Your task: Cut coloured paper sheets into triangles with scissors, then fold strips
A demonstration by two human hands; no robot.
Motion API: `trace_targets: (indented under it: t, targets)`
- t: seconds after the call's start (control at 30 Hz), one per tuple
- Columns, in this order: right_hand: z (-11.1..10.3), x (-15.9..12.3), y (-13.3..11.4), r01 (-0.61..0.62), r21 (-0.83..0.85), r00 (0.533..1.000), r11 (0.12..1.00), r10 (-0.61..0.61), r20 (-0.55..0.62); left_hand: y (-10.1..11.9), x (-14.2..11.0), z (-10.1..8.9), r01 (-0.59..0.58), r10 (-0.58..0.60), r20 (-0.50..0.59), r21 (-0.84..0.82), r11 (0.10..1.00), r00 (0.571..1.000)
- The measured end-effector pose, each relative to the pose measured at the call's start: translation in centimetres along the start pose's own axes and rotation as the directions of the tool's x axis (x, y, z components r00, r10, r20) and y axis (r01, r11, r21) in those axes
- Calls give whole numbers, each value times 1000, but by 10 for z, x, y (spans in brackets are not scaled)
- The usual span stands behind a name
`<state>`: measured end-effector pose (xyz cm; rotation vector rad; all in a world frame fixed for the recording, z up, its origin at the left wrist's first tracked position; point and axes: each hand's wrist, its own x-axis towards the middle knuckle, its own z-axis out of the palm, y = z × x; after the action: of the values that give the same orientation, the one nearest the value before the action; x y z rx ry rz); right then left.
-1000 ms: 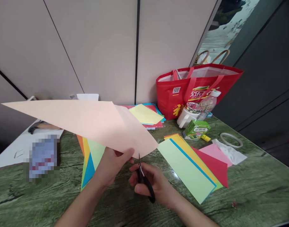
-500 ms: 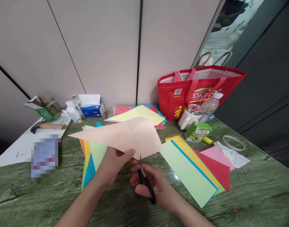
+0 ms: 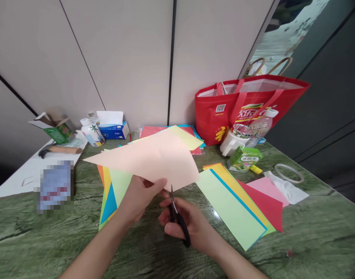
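A pale peach sheet of paper (image 3: 162, 159) is held up above the table, its left corner drawn to a point. My left hand (image 3: 144, 195) pinches its lower edge between thumb and fingers. Black-handled scissors (image 3: 180, 224) sit in my right hand (image 3: 189, 223), with fingers and thumb around the handles. Their blades point up and away from me, and the tip overlaps the paper's near edge beside my left fingertips. I cannot tell whether the blades are cutting. Under the paper on the left lie several coloured sheets (image 3: 109, 193), partly hidden.
Folded coloured sheets (image 3: 232, 209) lie to the right, near a tape roll (image 3: 288, 173). Behind them stand a green box (image 3: 244, 159), a white mug (image 3: 232, 143), a plastic bottle (image 3: 261, 126) and a red bag (image 3: 215, 116). A tissue box (image 3: 113, 130) and hammer (image 3: 61, 150) are at left.
The peach paper's upper edge has risen slightly and covers more of the yellow sheet behind. Both hands and the scissors keep nearly the same place. The view has shifted a little.
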<state>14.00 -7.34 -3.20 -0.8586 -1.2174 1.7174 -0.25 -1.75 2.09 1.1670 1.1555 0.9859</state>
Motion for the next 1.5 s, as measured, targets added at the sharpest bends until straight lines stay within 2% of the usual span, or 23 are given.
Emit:
trace_targets:
  t: [0.53, 0.93, 1.23, 1.5]
  targets:
    - [-1, 0, 4, 1, 33, 1000, 999, -1, 20, 5, 0, -1, -13, 13, 26, 3, 1000, 1000]
    - [0, 0, 1, -18, -19, 1000, 1000, 17, -23, 1, 0, -3, -15, 15, 48, -1, 1000, 999]
    - [2, 0, 1, 21, -48, 999, 999, -22, -34, 2, 0, -1, 13, -14, 20, 23, 1000, 1000]
    - [3, 1, -3, -37, -95, 997, 995, 30, -78, 3, -1, 0, -5, 5, 22, 8, 1000, 1000]
